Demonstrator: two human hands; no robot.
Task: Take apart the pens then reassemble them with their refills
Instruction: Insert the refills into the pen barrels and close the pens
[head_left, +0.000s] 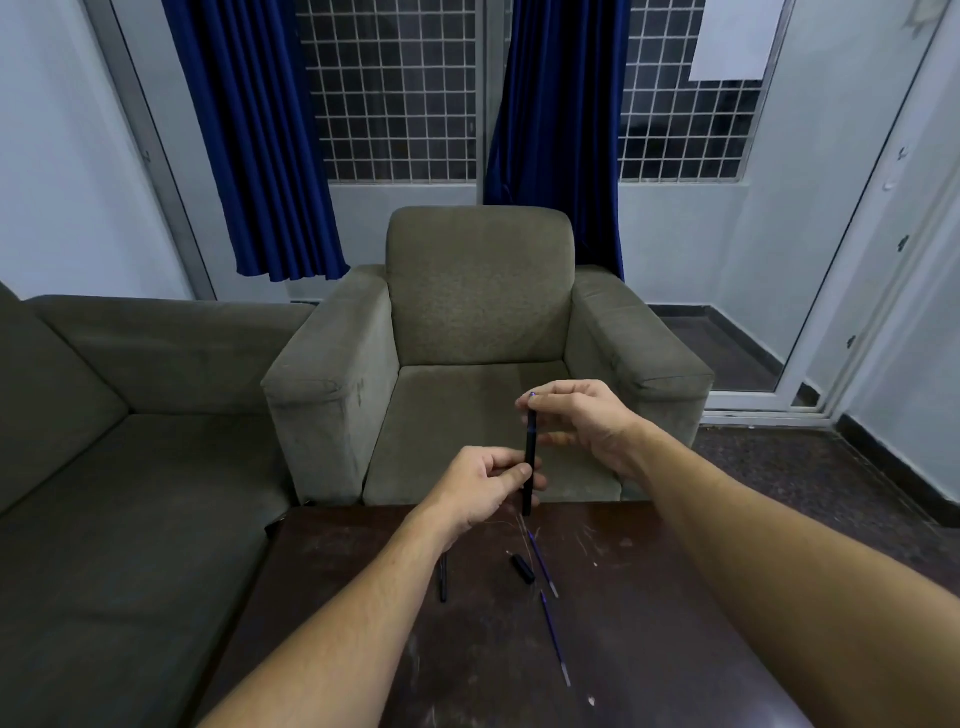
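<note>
I hold a black pen barrel (530, 462) upright above the far edge of the dark table (649, 597). My left hand (483, 488) grips its lower part. My right hand (582, 421) pinches its top, where a blue tip shows. On the table lie two blue refills (543, 564) (555, 636), a short black pen piece (522, 568) and another black pen part (443, 577), partly hidden by my left forearm.
A grey armchair (478, 332) stands just beyond the table. A grey sofa (114, 447) runs along the left. Blue curtains and a grilled window are behind, with a glass door at the right.
</note>
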